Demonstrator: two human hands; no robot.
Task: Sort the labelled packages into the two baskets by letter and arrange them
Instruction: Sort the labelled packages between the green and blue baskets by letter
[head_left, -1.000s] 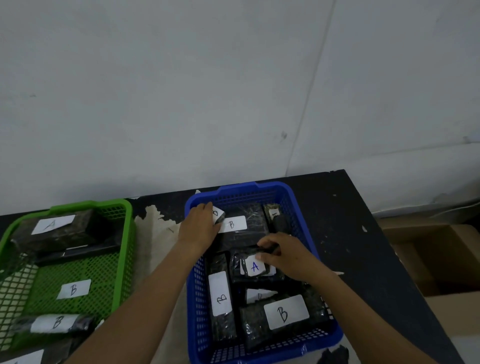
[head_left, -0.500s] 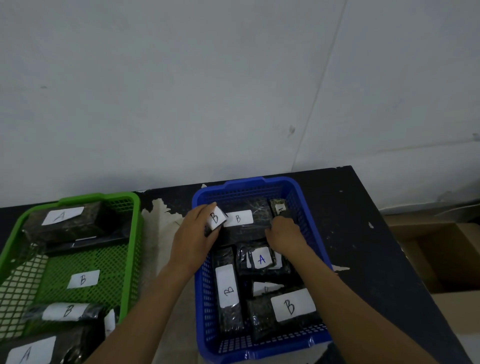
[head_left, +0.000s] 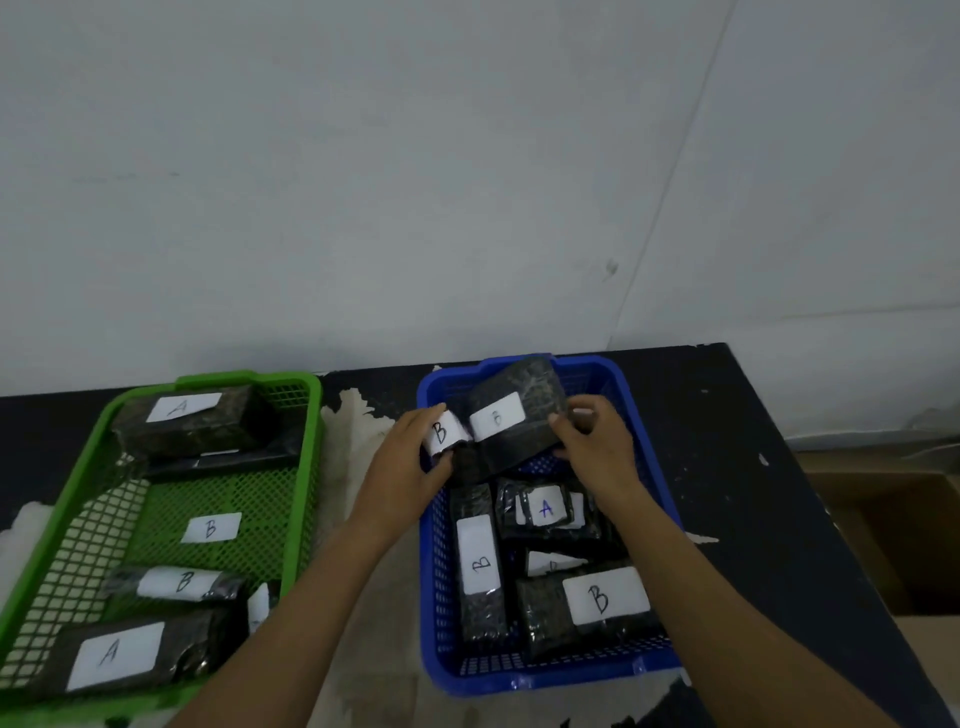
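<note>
A blue basket (head_left: 649, 467) stands at centre right, a green basket (head_left: 304, 467) at left. My left hand (head_left: 410, 462) grips a small black package labelled B (head_left: 445, 431) at the blue basket's far left. My right hand (head_left: 597, 441) holds the right edge of a larger black B package (head_left: 514, 421), tilted up above the basket's far end. Lower in the blue basket lie an A package (head_left: 545, 509), a long B package (head_left: 480, 564) and a big B package (head_left: 602, 597). The green basket holds two A packages (head_left: 182, 421) (head_left: 117, 654) and B-labelled ones (head_left: 179, 582).
The baskets sit on a black table (head_left: 753, 493) with worn white patches, pushed against a pale wall. An open cardboard box (head_left: 893, 535) stands on the floor past the table's right edge. A loose B label (head_left: 210, 527) lies on the green basket's mesh floor.
My right hand moved from the A package to the far end and lifted the larger B package up on a tilt. My left hand raised its small B package slightly.
</note>
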